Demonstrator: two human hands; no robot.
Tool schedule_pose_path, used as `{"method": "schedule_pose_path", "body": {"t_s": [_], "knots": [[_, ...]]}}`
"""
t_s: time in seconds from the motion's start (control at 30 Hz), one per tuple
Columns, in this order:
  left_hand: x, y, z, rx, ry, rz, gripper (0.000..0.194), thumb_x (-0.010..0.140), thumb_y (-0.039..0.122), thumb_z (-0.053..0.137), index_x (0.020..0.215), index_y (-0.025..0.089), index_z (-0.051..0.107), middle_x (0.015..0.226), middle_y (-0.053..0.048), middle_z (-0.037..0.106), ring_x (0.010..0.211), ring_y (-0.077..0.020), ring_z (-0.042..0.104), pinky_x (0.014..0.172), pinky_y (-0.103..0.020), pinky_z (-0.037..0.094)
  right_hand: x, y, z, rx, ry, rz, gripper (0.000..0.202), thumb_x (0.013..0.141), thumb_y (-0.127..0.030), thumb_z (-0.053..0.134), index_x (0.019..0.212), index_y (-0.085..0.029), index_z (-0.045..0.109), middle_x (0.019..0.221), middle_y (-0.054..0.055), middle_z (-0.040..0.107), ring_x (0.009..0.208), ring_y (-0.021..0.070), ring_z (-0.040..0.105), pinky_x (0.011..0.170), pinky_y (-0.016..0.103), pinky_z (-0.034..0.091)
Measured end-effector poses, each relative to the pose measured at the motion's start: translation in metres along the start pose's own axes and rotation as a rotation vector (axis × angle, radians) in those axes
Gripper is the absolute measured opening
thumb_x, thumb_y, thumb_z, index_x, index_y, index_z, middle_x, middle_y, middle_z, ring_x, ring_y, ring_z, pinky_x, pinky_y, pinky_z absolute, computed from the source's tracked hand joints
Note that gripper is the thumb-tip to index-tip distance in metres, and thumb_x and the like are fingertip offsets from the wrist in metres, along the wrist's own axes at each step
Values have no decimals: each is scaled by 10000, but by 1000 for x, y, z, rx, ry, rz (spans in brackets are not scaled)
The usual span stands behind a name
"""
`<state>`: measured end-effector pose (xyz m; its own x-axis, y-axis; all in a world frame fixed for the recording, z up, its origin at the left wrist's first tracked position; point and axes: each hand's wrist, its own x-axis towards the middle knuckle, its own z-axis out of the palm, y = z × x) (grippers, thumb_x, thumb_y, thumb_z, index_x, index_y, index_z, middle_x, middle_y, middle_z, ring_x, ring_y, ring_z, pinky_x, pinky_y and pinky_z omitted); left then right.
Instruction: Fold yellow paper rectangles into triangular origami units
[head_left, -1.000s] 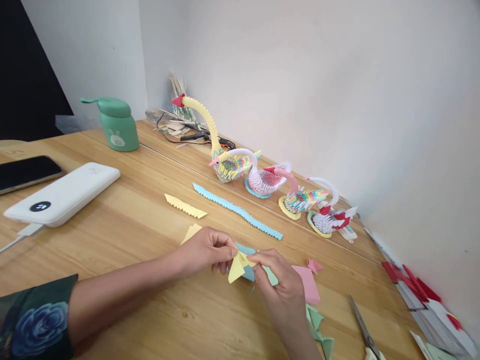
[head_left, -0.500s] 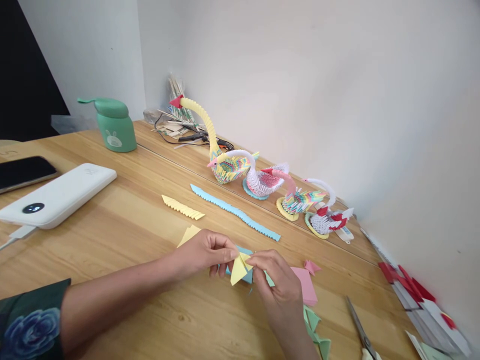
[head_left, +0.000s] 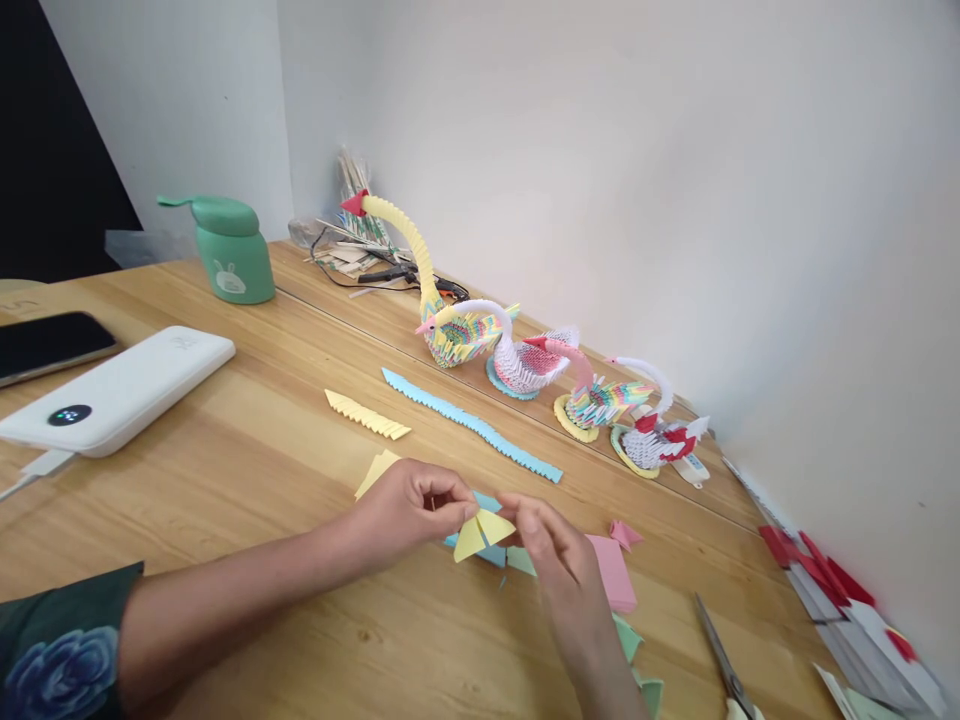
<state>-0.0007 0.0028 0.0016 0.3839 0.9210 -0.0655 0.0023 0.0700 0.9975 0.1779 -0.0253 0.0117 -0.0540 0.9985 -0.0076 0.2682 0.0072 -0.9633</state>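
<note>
While my left hand (head_left: 431, 505) pinched the folded yellow paper (head_left: 469, 541) above the worktop (head_left: 420, 650), well in from its wall-side edge, my right hand (head_left: 566, 565) hovered half open, contact unclear; shaping, seemingly underway, called for a light right-hand pinch.

The table (head_left: 285, 400) is of wood, smooth, with visible grain. The folded piece (head_left: 480, 532) in the hands (head_left: 487, 515) is matt paper. At lower right, the scissors (head_left: 720, 650) have smooth metal blades.
</note>
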Motion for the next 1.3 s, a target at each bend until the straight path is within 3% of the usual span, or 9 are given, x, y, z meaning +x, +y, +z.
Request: {"method": "schedule_pose_path", "body": {"t_s": [0.13, 0.43, 0.7, 0.9, 1.0, 1.3], "knots": [[-2, -1, 0, 60, -12, 34, 217, 739, 286, 551, 632, 109, 617, 554, 32, 476, 527, -80, 398, 509, -194, 319, 1, 2, 5, -48, -24, 15, 275, 757, -447, 622, 708, -178, 660, 603, -3, 579, 593, 150, 519, 556, 242, 399], [-4, 0, 1, 121, -12, 32, 216, 738, 280, 532, 600, 120, 577, 520, 53, 412, 501, -71, 343, 477, -186, 272, 1, 2, 6, -117, 0, -10, 250, 812, -397, 557, 698, -181, 609, 617, -15, 552, 610, 144, 499, 580, 232, 389], [-5, -2, 2, 238, -98, -15, 116, 726, 201, 524, 644, 134, 570, 544, 44, 513, 511, -74, 392, 471, -174, 289, 0, 6, 4, -478, -1, -334, 219, 873, -289, 480, 694, -196, 564, 655, -3, 580, 617, 151, 535, 579, 240, 386], [-1, -1, -2, 15, -48, -82, 194, 754, 305, 544, 656, 137, 560, 611, 12, 604, 483, -72, 461, 456, -181, 343, -5, 3, 6, -337, 226, -353, 130, 865, -282, 495, 841, -206, 598, 770, 24, 661, 717, 177, 606, 635, 262, 439], [1, 0, -5, -127, -16, -115, 246, 727, 371, 590, 652, 139, 554, 619, 0, 628, 467, -77, 488, 433, -183, 358, -8, 1, 8, -317, 184, -426, 110, 828, -277, 545, 879, -214, 620, 801, 24, 658, 748, 187, 607, 678, 280, 443], [0, 2, -4, -145, -60, -112, 272, 723, 394, 609, 637, 138, 642, 560, 19, 613, 461, -74, 490, 438, -180, 365, -3, 12, 16, -96, 183, -177, 122, 765, -272, 610, 870, -214, 588, 678, -17, 608, 661, 158, 580, 632, 269, 433]]}}
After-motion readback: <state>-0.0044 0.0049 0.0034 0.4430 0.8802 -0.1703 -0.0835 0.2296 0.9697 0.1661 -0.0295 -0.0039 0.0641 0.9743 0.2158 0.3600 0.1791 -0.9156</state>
